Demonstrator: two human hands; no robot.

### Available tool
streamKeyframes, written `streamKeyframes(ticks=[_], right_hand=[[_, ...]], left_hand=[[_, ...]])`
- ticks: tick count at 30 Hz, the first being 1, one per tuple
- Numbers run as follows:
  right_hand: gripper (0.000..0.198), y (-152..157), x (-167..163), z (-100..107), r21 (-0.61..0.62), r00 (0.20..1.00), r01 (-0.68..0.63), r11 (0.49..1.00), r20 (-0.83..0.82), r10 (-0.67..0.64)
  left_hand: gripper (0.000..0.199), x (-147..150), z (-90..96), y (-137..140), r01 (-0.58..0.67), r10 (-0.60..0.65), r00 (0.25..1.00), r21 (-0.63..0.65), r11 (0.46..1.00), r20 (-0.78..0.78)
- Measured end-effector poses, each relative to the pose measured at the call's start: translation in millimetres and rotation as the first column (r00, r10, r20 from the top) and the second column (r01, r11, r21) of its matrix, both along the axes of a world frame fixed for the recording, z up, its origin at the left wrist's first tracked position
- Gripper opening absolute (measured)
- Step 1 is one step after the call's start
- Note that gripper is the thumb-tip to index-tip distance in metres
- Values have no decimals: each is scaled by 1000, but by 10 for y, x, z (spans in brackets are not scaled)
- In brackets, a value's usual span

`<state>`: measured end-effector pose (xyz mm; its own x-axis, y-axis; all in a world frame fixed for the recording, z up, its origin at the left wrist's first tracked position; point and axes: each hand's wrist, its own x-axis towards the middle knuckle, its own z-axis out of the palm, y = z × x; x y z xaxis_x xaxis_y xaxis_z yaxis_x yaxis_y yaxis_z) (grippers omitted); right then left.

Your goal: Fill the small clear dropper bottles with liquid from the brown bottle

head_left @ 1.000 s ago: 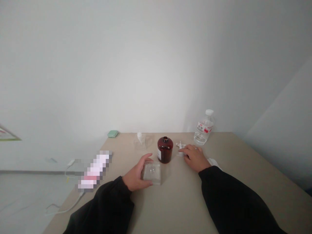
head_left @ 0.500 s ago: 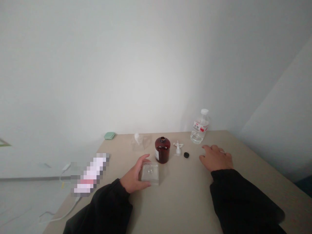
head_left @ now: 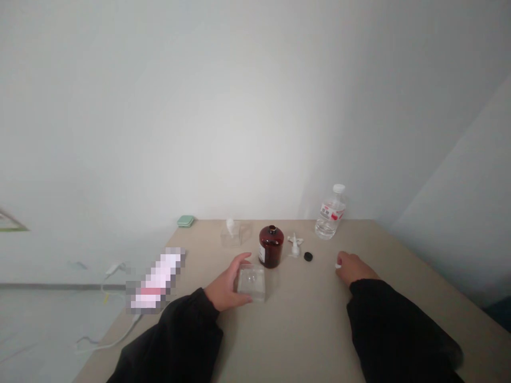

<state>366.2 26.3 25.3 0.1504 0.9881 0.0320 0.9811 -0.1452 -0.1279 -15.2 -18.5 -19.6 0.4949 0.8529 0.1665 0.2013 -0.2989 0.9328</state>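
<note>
My left hand (head_left: pixel 228 284) grips a clear square block or box (head_left: pixel 252 284) by its left side, thumb near and fingers behind. A round shape shows in its upper face. Just behind it stands a brown glass bottle (head_left: pixel 271 247) with an open neck and a white label. To the right, my right hand (head_left: pixel 352 267) is closed low over the table. A bit of something small and white (head_left: pixel 338 265) sticks out at its fingertips; most of it is hidden. Between bottle and right hand lie a white nozzle tip (head_left: pixel 295 247) and a black cap (head_left: pixel 308 256).
A clear water bottle (head_left: pixel 330 215) stands at the back right. Behind my left hand is a clear cube (head_left: pixel 231 236) with a white piece. A green case (head_left: pixel 186 221) sits at the back left corner. A phone (head_left: pixel 157 279) with a white cable (head_left: pixel 109 348) lies along the left edge.
My right hand has gone from spread fingers to closed, with something white now at its fingertips. My left hand keeps its hold on the clear block. The whole view has shifted slightly.
</note>
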Motion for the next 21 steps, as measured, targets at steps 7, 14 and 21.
streamKeyframes(ticks=[7,14,21], right_hand=[[22,-378,-774,362,119,737,-268,956,-614,283],[24,-359,-1843,503,144,644,-585,798,-517,564],[25,-244,-2108,650,67,613,-744,665,-328,719]], left_hand=[[103,20,66,-4,-31,32,999,46,998,-23],[105,37,86,-4,-40,39,999,34,999,36],[108,16,120,11,-39,34,997,66,997,76]])
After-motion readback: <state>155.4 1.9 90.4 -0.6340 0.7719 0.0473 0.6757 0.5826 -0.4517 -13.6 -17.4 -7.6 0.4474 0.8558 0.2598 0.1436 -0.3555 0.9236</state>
